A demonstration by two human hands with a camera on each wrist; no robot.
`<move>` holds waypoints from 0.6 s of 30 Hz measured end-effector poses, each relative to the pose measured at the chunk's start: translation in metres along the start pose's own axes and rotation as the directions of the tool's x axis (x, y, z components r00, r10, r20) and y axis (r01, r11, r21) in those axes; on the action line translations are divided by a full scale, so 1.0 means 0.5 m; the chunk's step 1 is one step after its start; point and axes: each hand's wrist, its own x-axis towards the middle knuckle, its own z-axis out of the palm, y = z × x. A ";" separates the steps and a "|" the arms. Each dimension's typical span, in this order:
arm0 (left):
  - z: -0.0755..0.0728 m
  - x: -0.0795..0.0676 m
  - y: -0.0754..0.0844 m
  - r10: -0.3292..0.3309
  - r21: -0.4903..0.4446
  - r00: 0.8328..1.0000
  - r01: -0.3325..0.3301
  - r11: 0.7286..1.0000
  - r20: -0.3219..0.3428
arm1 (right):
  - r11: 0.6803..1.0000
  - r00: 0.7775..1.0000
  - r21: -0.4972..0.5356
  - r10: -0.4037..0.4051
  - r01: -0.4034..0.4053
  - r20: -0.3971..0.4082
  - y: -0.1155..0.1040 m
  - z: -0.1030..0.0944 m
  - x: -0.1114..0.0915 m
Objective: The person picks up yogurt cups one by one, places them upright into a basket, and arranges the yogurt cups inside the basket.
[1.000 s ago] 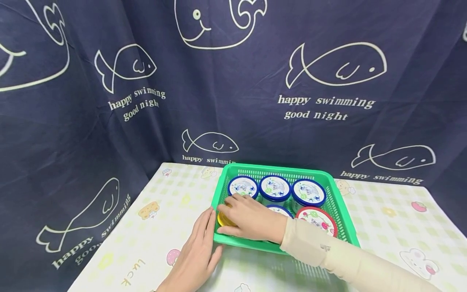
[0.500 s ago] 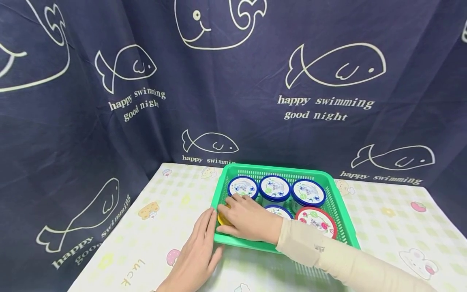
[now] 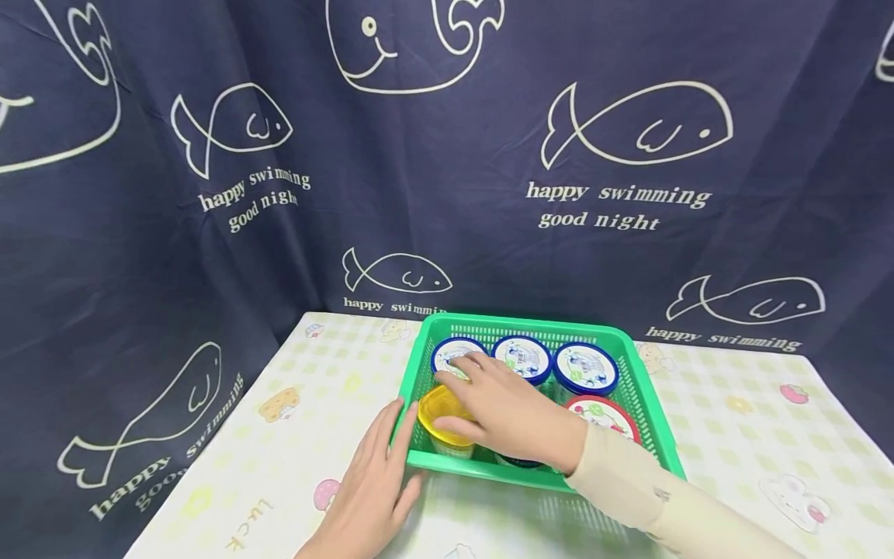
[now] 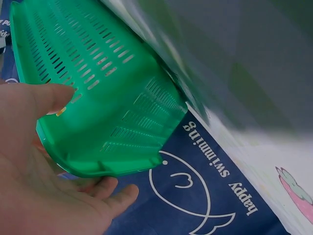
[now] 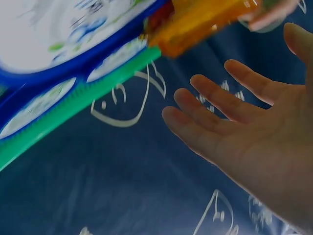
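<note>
A green plastic basket (image 3: 531,321) holds several round lidded tubs. In its front left corner stands a tub with a yellow top (image 3: 434,411) and a paler lower part. My right hand (image 3: 524,415) is over this tub, palm down, fingers spread and holding nothing; in the right wrist view its fingers are apart from the yellow top (image 5: 195,24). My left hand (image 3: 370,481) rests against the basket's left side near the front corner. In the left wrist view the thumb lies on one outer wall (image 4: 93,117) and the fingers are extended along the other.
Along the basket's back row sit three blue-lidded tubs, including the middle one (image 3: 521,357). A red-rimmed tub (image 3: 601,410) is at front right, partly behind the right sleeve (image 3: 642,485). A patterned cloth (image 3: 754,435) covers the table, with a dark blue curtain (image 3: 475,194) behind.
My right hand has let go of the yellow-topped tub, opening its fingers and shifting up and to the right, so more of the yellow top shows. My left hand stays at the basket.
</note>
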 end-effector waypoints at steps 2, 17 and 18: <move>-0.002 0.001 -0.002 0.005 0.002 1.000 -0.005 1.000 0.001 | 0.999 0.999 0.012 0.038 -0.038 -0.029 0.008 -0.013 -0.020; -0.013 -0.024 -0.025 0.017 0.001 1.000 -0.017 1.000 -0.006 | 0.969 0.963 0.062 0.245 -0.239 -0.111 0.045 -0.058 -0.199; -0.013 -0.026 -0.025 0.009 0.004 1.000 -0.009 1.000 0.003 | 0.963 0.958 0.067 0.266 -0.260 -0.107 0.045 -0.058 -0.212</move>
